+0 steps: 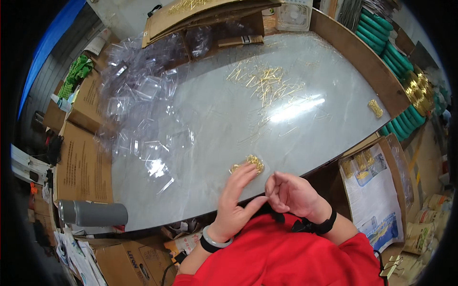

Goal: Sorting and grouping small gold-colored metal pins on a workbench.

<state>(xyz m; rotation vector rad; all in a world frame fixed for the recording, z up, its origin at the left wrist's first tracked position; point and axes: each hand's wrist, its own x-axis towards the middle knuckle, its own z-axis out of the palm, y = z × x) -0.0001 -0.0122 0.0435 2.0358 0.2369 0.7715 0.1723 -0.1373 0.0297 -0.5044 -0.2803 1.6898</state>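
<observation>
My left hand (233,198) is at the table's near edge with its fingers stretched out and its thumb pointing across to my right hand. Its fingertips reach a small heap of short gold wire pieces (255,163), which seems to lie in a clear plastic box; the fingers partly cover it. Close beside it, my right hand (295,196) is closed, with curled fingers and the thumb and forefinger together. Whatever it may hold is too small or hidden to make out. Farther back, loose gold wire pieces (267,83) lie scattered over the grey table (214,114).
Many clear plastic boxes (150,88) pile up on the table's left side. A grey bottle (100,214) lies at the near left corner. A gold wire bundle (375,108) sits by the wooden rim (362,62) on the right. Cardboard (200,19) stands at the back.
</observation>
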